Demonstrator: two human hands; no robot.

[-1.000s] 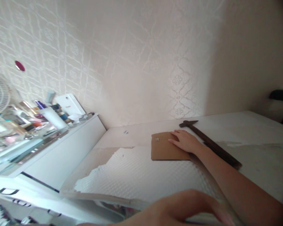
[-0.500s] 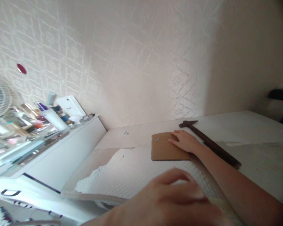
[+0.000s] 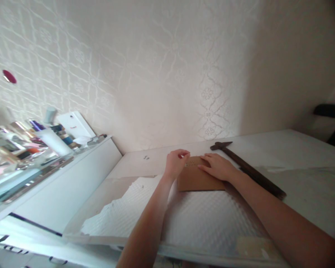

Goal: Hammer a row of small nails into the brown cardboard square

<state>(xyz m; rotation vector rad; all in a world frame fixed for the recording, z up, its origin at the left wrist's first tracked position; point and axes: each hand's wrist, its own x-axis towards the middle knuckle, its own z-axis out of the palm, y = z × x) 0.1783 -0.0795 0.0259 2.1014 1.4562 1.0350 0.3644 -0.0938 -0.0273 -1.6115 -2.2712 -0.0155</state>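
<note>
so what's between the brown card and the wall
In the head view, only bare white tabletop lies between the card and the wall, apart from a few tiny dark bits, too small to identify.

A flat, rectangular piece of brown cardboard (image 3: 197, 178) lay face-up near the back of the white tabletop (image 3: 296, 149), its near edge resting on a sheet of white textured padding (image 3: 201, 219). A cluster of small pale dots showed near its far left corner, too small to make out. The right hand (image 3: 219, 166) lay flat with its palm down on the cardboard's right side, while the left hand (image 3: 176, 163) touched the far left corner, fingers curled and pinched together at the dotted spot.
</note>
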